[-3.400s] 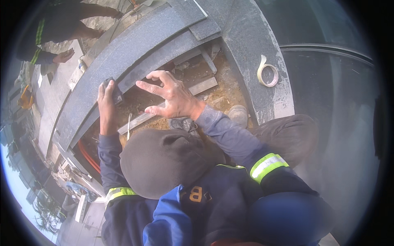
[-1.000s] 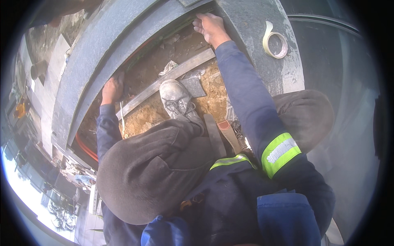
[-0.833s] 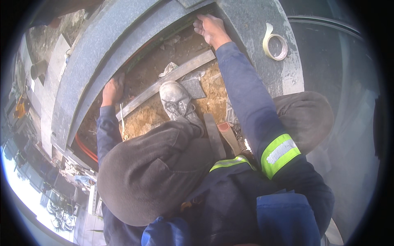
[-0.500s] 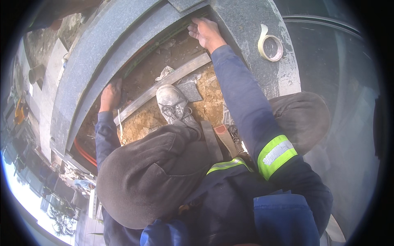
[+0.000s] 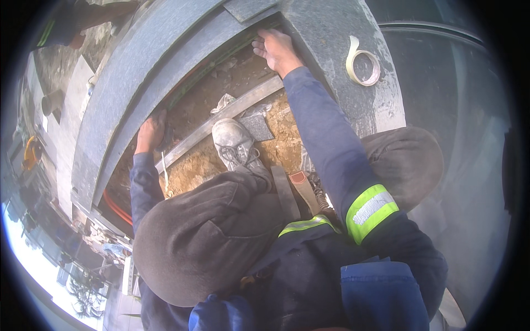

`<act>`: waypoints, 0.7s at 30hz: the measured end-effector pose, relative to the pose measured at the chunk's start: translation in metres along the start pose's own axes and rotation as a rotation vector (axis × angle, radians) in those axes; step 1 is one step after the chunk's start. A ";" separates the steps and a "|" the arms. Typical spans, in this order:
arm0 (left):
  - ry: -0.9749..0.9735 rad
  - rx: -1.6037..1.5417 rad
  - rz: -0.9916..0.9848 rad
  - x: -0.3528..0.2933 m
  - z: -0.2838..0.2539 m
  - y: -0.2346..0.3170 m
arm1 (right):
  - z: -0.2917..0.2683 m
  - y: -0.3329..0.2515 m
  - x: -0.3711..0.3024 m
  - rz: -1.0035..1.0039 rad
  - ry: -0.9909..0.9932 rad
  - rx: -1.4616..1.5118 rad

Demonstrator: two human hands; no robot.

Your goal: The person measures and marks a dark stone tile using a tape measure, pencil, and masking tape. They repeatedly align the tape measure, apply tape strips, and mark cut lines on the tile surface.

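Note:
My left hand point(image 5: 151, 132) is in the shaded recess, against the inner edge of a long grey stone slab point(image 5: 124, 118) that bends in this view. Its fingers are dim in the shadow, so their grip cannot be made out. At the recess's far corner, my right hand point(image 5: 277, 51) has its fingers curled in beside the slab's edge. Whatever they hold, if anything, is hidden. A straight metal bar point(image 5: 243, 102) lies across the dirt between my hands. My dusty shoe point(image 5: 234, 142) rests just on the near side of it.
A roll of pale masking tape point(image 5: 364, 68) lies on the stone ledge point(image 5: 331, 33) at right. A small grey stone piece point(image 5: 256, 127) sits by my shoe on the dirt. Orange tubing point(image 5: 117, 209) runs at lower left. Another person's arm point(image 5: 105, 14) shows at upper left.
My left hand appears slightly higher along the slab's edge. My right hand stays at the far corner. The other person's arm has come further into view at upper left.

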State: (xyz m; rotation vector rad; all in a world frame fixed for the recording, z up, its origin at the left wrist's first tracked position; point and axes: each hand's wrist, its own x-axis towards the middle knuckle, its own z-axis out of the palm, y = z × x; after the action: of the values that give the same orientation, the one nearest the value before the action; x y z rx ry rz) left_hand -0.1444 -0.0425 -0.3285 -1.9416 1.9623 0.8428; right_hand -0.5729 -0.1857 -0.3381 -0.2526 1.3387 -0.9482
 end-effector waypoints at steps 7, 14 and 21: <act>-0.011 -0.022 -0.020 0.001 -0.013 0.030 | -0.009 0.001 -0.003 -0.023 -0.033 -0.017; -0.046 -0.040 -0.087 0.001 -0.016 0.027 | -0.007 0.003 -0.009 -0.040 -0.026 0.037; -0.005 -0.061 -0.068 -0.002 -0.020 0.042 | -0.002 0.002 -0.005 -0.033 0.018 -0.061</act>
State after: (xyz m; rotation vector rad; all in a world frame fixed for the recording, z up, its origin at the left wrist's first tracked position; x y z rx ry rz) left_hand -0.1813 -0.0543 -0.3025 -2.0259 1.8770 0.8978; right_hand -0.5739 -0.1797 -0.3362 -0.3139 1.3851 -0.9398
